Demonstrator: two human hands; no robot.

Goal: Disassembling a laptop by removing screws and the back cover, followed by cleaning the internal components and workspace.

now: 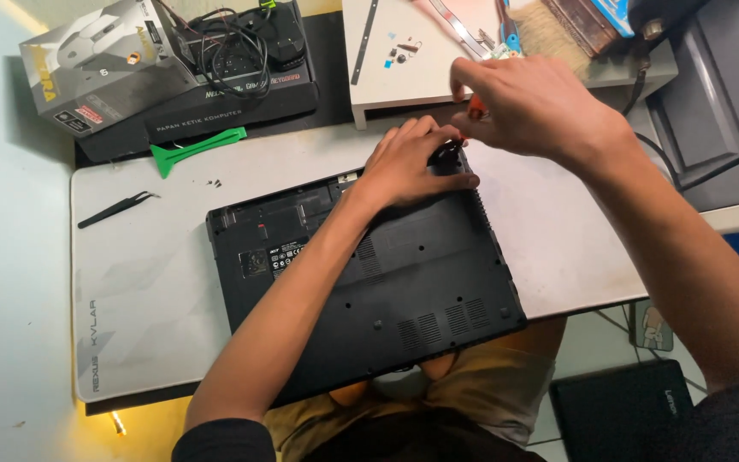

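Note:
A black laptop (404, 274) lies bottom side up on a white desk mat (138, 282). My left hand (408, 162) rests flat on the laptop's far corner, fingers pressed near the hinge area. Just above it, my right hand (528, 107) grips a small screwdriver with an orange handle (476, 108), its tip pointing down at that same corner. The tip itself is hidden behind my fingers.
Black tweezers (117, 209) and a green plastic pry tool (194, 148) lie on the mat at the left. Boxes with tangled black cables (233, 51) stand at the back. A white stand (404, 73) holds small parts and a brush (558, 30).

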